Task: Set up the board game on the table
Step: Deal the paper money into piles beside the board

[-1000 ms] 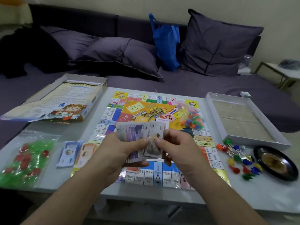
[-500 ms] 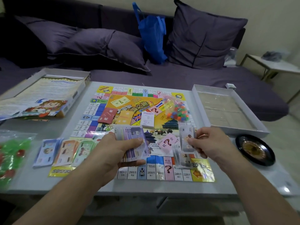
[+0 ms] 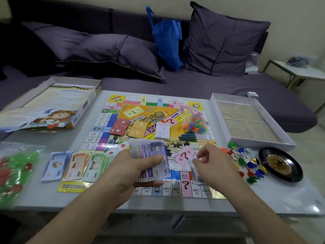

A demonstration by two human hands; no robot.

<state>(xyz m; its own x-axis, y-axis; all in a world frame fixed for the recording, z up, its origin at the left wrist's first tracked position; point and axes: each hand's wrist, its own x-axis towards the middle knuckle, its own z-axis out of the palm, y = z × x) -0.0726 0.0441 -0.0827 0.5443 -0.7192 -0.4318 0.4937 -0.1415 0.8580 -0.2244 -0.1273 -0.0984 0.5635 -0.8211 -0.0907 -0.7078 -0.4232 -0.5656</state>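
The game board (image 3: 193,191) lies flat in the middle of the table. My left hand (image 3: 130,173) grips a fanned stack of purple play banknotes (image 3: 151,155) above the board's near edge. My right hand (image 3: 216,166) is low over the board's near right part, thumb and fingers pinching a blurred grey banknote (image 3: 197,173); whether it lies on a pile there is unclear. Blue (image 3: 56,166), orange (image 3: 77,166) and green (image 3: 96,164) banknote piles lie in a row at the board's near left corner.
On the board are red (image 3: 119,126), orange (image 3: 138,129), white (image 3: 163,131) and pink (image 3: 184,156) card decks and a bag of coloured pieces (image 3: 193,120). Right: pawns (image 3: 246,166), roulette wheel (image 3: 281,164), box tray (image 3: 221,120). Left: box lid (image 3: 52,106), bag of houses (image 3: 14,169).
My right hand took a grey note from the stack in my left hand, carried it right and came down low over the board's near right part. The camera view shifted.
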